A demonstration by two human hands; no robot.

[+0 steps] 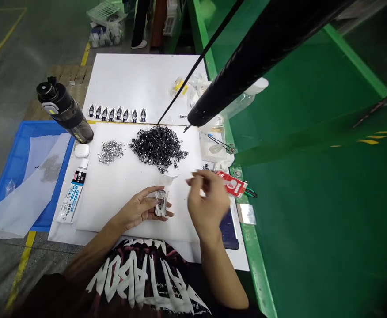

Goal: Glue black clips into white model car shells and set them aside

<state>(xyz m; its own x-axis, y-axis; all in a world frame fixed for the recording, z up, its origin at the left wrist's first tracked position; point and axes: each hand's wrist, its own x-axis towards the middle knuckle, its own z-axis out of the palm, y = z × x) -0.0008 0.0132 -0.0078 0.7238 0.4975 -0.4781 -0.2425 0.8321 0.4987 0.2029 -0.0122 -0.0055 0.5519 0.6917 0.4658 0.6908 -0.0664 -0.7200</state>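
My left hand point(142, 207) holds a small silvery-white part point(161, 204) with an oval recess between thumb and fingers, above the white work mat. To its right my right hand point(208, 203) is raised, slightly blurred, with thumb and fingers drawn together; whatever they hold, if anything, I cannot make out. Between and beyond the hands lies a thin whitish scrap of film point(168, 179). Farther off are a heap of small black parts point(158, 148) and a smaller pile of silvery metal pieces point(111, 152).
A row of several small pieces on white backings point(117, 114) runs along the back. At left are a dark bottle point(66, 110), a glue tube point(72, 196), a white case point(81, 150) and a blue tray point(31, 126). A black pole point(246, 66) slants in overhead; a red packet point(232, 184) lies right.
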